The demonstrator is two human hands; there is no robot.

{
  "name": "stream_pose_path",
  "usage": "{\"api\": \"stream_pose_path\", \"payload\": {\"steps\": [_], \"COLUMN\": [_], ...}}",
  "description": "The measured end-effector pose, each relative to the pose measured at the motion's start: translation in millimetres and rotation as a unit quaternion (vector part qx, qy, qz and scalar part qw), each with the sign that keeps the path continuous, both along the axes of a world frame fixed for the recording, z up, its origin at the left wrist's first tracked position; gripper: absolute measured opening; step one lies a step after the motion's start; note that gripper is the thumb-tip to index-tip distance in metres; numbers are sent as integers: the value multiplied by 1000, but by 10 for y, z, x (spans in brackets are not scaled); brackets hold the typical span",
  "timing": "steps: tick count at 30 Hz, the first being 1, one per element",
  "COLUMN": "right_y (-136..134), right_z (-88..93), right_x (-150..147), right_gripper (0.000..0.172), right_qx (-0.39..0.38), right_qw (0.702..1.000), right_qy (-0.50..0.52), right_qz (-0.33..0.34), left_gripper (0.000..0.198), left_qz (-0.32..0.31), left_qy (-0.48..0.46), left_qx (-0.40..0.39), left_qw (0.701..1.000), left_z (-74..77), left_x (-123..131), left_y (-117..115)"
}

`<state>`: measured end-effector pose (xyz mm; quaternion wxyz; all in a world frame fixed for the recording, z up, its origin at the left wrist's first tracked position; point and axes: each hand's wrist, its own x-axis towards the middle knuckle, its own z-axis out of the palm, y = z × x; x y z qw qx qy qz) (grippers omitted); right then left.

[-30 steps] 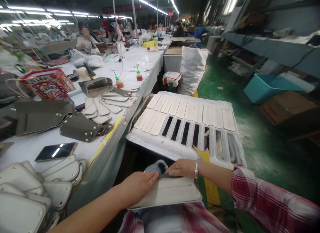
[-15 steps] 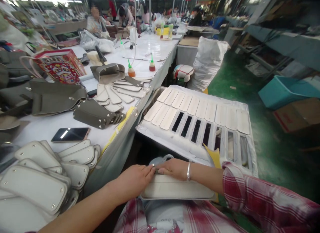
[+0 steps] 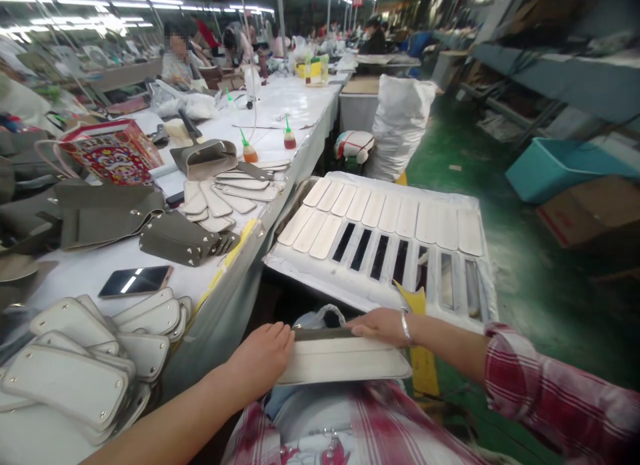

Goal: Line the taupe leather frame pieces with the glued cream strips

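Cream panel [image 3: 345, 362], long axis running left to right, lies over the lap [image 3: 315, 412], the left hand [image 3: 263, 354] on its left end and the right hand [image 3: 380, 325] toward its far right edge, fingers touching, though whether either grips is hidden.

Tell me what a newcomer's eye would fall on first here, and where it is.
Probably the bright red patterned bag, on the left part of the white table. Next, likely the white rack right of the table, where pale panels lie in rows behind dark open slots. At the bottom centre, the left hand and right hand are on a long pale piece.
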<state>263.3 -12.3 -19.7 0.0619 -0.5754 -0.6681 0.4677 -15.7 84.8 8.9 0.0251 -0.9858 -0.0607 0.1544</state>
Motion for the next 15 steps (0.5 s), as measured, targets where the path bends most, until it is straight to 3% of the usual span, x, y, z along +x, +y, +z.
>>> {"api": "stream_pose_path", "payload": {"steps": [3, 5, 7, 9, 12, 15], "right_y": [-188, -426, -760, -1104, -1436, -1496], "right_z": [73, 128, 145, 89, -118, -317], "right_x": [100, 80, 1, -119, -301, -415], "right_gripper": [43, 43, 41, 37, 17, 5], "right_qx": [31, 141, 274, 354, 403, 436], "right_qw": [998, 984, 947, 914, 885, 853], "right_qy": [-63, -97, -104, -98, -88, -79], "right_qz": [4, -52, -132, -172, -219, -276], "left_gripper": [34, 38, 46, 48, 39, 23], "left_qz": [37, 62, 85, 108, 123, 110], "left_qy": [-36, -114, -189, -222, -218, -201], "left_qx": [-33, -110, -207, -266, -245, -190], "left_qw": [998, 985, 956, 932, 937, 955], "left_z": [80, 79, 26, -53, -139, -149], "left_x": [136, 247, 368, 491, 652, 736], "left_y": [-122, -298, -532, -766, -1002, -1068]}}
